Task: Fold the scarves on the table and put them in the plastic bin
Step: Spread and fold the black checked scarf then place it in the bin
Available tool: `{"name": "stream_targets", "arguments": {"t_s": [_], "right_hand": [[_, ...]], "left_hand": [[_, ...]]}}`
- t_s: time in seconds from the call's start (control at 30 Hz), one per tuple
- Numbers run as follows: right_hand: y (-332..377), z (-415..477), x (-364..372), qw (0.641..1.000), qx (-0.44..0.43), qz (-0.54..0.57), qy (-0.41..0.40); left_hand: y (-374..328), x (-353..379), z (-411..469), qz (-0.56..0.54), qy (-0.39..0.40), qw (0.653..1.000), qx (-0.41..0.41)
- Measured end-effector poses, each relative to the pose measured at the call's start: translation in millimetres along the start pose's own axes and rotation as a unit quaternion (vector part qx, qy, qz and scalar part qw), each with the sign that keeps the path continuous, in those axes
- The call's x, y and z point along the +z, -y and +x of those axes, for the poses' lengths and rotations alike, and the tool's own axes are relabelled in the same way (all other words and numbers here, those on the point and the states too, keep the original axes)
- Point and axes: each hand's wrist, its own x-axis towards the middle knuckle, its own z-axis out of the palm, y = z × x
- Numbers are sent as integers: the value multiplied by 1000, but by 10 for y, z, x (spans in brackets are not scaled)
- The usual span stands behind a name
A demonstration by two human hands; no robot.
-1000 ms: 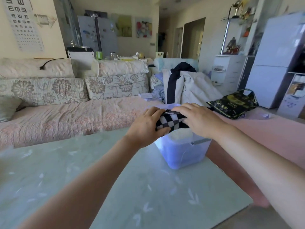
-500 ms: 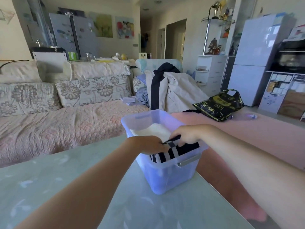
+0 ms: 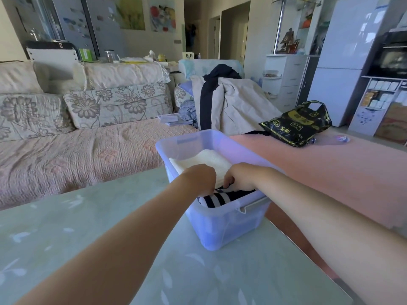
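Note:
A translucent blue plastic bin stands on the pale green table near its far right corner. Inside it lies a folded white scarf at the far side, and a folded black-and-white scarf sits against the near wall. My left hand and my right hand both reach down into the bin with curled fingers on the top of the black-and-white scarf. The fingertips are hidden behind the knuckles and the fabric.
A sofa with a pink cover and floral cushions runs behind the table. A beige and navy pile of clothes and a black shopping bag lie on its right part. A white fridge and shelves stand at the right.
Both hands have carried the black-and-white scarf from above the bin down into it and pushed it lower against the near wall. The view has shifted closer to the bin.

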Motion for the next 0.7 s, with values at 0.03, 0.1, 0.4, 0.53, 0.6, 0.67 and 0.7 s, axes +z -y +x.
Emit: {"name": "stream_targets", "arguments": {"t_s": [0.03, 0.1, 0.4, 0.53, 0.6, 0.67, 0.7], "right_hand": [[1, 9, 12, 1000, 5, -11, -3], [14, 27, 17, 999, 18, -29, -24], [6, -89, -26, 988, 106, 1, 109], [22, -108, -28, 981, 131, 83, 118], [27, -115, -21, 972, 138, 110, 153], [22, -100, -6, 964, 140, 126, 186], [24, -109, -6, 964, 141, 124, 190]], "left_hand": [[-14, -8, -23, -6, 33, 999, -3], [-47, -24, -69, -43, 119, 992, -7], [-40, 1, -109, -35, 69, 997, 27], [-22, 20, -134, -80, 69, 994, 5], [-38, -15, -145, -114, 145, 983, -17], [-61, -45, -137, -167, 182, 969, -30], [-59, -40, -119, -174, 183, 967, -30]]}}
